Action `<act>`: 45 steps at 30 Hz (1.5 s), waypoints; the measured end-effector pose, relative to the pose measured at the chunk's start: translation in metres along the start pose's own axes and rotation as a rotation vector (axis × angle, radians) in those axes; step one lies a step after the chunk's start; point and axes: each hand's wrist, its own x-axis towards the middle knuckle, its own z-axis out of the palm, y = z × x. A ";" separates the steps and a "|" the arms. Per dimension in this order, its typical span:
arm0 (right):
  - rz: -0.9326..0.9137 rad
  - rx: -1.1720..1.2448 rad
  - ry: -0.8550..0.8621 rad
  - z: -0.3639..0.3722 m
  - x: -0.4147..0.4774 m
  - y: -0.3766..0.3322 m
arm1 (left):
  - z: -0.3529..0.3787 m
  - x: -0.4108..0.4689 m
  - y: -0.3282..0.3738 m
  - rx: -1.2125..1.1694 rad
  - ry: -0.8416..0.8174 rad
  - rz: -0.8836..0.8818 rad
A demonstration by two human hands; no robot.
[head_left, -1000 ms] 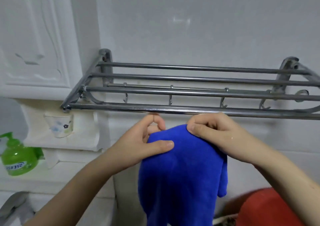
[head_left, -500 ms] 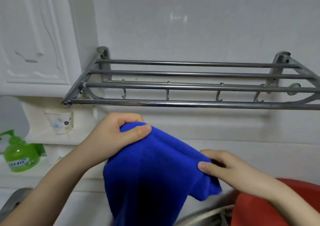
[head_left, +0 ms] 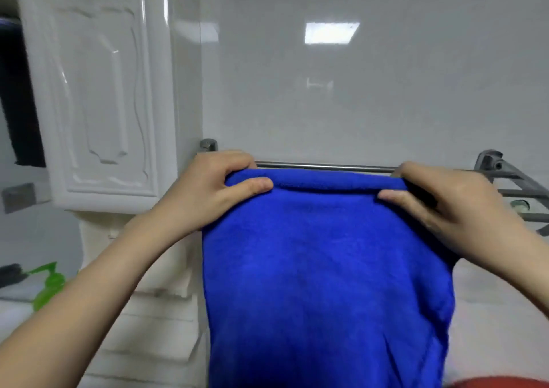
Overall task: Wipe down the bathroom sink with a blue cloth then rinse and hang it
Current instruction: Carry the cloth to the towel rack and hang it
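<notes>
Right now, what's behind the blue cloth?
One bar of the metal towel rack shows above the blue cloth, which the left hand and right hand grip. The cloth covers most of the other bars.

Cloth [head_left: 326, 269] before rack [head_left: 326, 167], cabinet [head_left: 98, 96] to its left.

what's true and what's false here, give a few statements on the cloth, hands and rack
1. The left hand and the right hand both grip the blue fleecy cloth at its top edge. True.
2. The cloth is bunched into a ball. False: it hangs spread between the hands.
3. The green plastic pump bottle is at the right. False: it is at the lower left.
4. A bar of the silver metal towel rack shows above the cloth. True.
</notes>
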 end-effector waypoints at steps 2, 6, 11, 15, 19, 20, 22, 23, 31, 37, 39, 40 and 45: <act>0.011 -0.024 -0.010 0.001 0.022 0.011 | -0.002 0.024 -0.008 -0.004 0.004 -0.021; 0.065 0.014 -0.172 0.015 0.033 0.028 | 0.011 0.041 -0.025 0.002 -0.138 -0.084; 0.025 0.107 -0.291 0.029 0.017 0.033 | 0.024 0.026 -0.032 -0.008 -0.249 -0.141; -0.002 0.122 -0.302 0.026 0.014 0.032 | 0.020 0.021 -0.024 0.038 -0.272 -0.083; -0.066 0.137 -0.328 0.023 0.014 0.032 | 0.017 0.012 -0.017 0.066 -0.289 -0.006; -0.088 0.180 -0.313 0.024 0.015 0.033 | 0.017 0.012 -0.017 0.045 -0.276 0.024; -0.115 0.309 -0.276 0.027 0.014 0.034 | 0.016 0.012 -0.019 0.005 -0.254 0.084; -0.108 0.367 -0.253 0.028 0.012 0.034 | 0.016 0.011 -0.020 -0.008 -0.245 0.090; -0.023 0.517 -0.317 0.019 -0.016 0.030 | 0.008 -0.009 -0.013 0.003 -0.313 -0.065; 0.065 0.513 -0.209 0.017 -0.033 0.027 | -0.002 -0.033 -0.011 -0.060 -0.358 -0.205; 0.119 0.508 -0.164 0.017 -0.030 0.026 | -0.003 -0.031 -0.011 -0.062 -0.303 -0.219; 0.135 0.489 -0.141 0.016 -0.027 0.026 | -0.003 -0.028 -0.012 -0.037 -0.270 -0.203; 0.155 0.334 -0.175 0.012 -0.010 0.029 | -0.001 -0.010 -0.024 0.193 -0.221 -0.076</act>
